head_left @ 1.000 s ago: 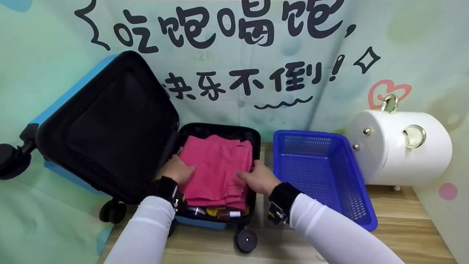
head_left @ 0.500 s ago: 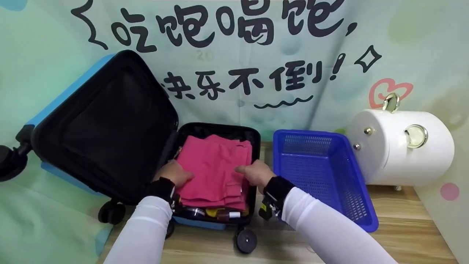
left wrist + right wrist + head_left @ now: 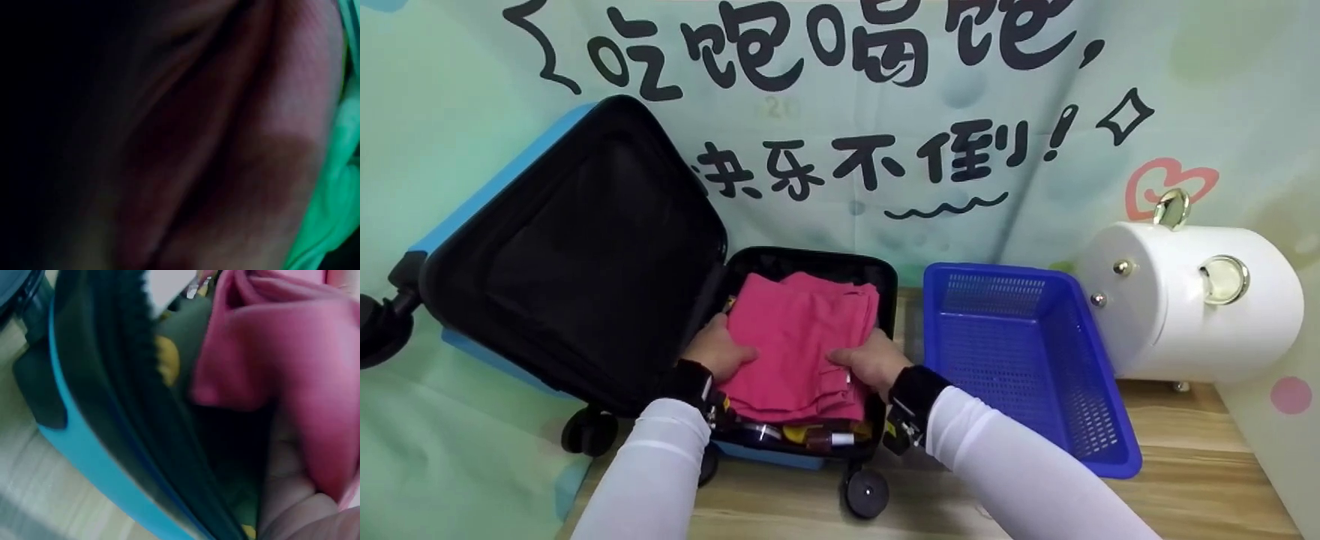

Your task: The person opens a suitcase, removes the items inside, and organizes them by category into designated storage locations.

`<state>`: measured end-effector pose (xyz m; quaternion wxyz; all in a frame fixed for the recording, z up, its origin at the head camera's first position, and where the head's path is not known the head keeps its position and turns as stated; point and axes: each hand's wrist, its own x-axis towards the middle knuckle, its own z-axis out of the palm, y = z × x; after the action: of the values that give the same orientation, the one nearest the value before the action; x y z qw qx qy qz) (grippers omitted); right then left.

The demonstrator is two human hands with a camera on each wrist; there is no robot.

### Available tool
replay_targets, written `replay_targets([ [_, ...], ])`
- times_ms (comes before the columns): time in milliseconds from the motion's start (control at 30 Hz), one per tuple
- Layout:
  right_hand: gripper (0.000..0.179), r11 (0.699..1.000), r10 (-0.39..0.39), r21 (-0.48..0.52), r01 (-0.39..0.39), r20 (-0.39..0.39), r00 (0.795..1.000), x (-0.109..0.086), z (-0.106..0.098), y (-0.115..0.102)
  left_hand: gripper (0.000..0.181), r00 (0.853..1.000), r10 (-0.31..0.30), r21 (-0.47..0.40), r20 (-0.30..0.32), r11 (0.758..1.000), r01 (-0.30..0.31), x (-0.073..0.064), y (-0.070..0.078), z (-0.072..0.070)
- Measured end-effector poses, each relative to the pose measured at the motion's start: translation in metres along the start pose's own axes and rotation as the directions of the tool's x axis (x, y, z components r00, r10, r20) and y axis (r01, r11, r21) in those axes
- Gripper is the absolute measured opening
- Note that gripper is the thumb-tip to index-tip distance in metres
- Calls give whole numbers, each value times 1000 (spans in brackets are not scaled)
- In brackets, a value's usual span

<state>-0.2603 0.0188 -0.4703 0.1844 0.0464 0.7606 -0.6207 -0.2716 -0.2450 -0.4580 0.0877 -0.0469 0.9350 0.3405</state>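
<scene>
A folded pink garment (image 3: pixel 791 337) lies in the bottom half of an open blue suitcase (image 3: pixel 832 255) with a black lining. My left hand (image 3: pixel 718 349) holds its left side, thumb on top and the other fingers hidden down by the wall. At the right side my right hand (image 3: pixel 877 361) grips it likewise, thumb pressing on the upper layer. In the right wrist view, fingers (image 3: pixel 287 478) curl under the garment's folds beside the suitcase rim. The left wrist view is mostly dark, blurred hand, with green fabric (image 3: pixel 332 197) along its right edge.
The suitcase lid (image 3: pixel 585 247) leans back at the left. Below the garment, small items including a brown bottle with a white cap (image 3: pixel 829 439) show at the front edge. Right of the suitcase sits a blue plastic basket (image 3: pixel 997 360), beside a white drum-shaped container (image 3: pixel 1192 300).
My right hand has shifted a little left, its thumb further over the garment. My left hand stays at the left side, nearly still. The garment has barely moved.
</scene>
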Motion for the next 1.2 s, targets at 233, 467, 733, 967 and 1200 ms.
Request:
replay_targets([
  [233,64,996,-85,13,86,-67,994,-1,-3,-5,66,994,92,-107,-66,989,-99,-3,6,-4],
  [467,61,969,-197,139,205,-71,978,-14,-26,-30,62,975,153,-201,-158,962,-184,-12,31,-17],
  [733,56,953,-268,122,278,-89,959,-38,-72,-52,65,951,218,-249,-220,930,-270,-20,74,-10],
  [967,65,960,-273,24,278,-129,953,-59,-136,-46,61,946,267,-396,-187,860,-321,-22,126,28],
  [1200,63,937,-330,-196,289,-222,918,-77,-200,-23,59,944,308,-401,-118,855,-329,-20,176,75],
])
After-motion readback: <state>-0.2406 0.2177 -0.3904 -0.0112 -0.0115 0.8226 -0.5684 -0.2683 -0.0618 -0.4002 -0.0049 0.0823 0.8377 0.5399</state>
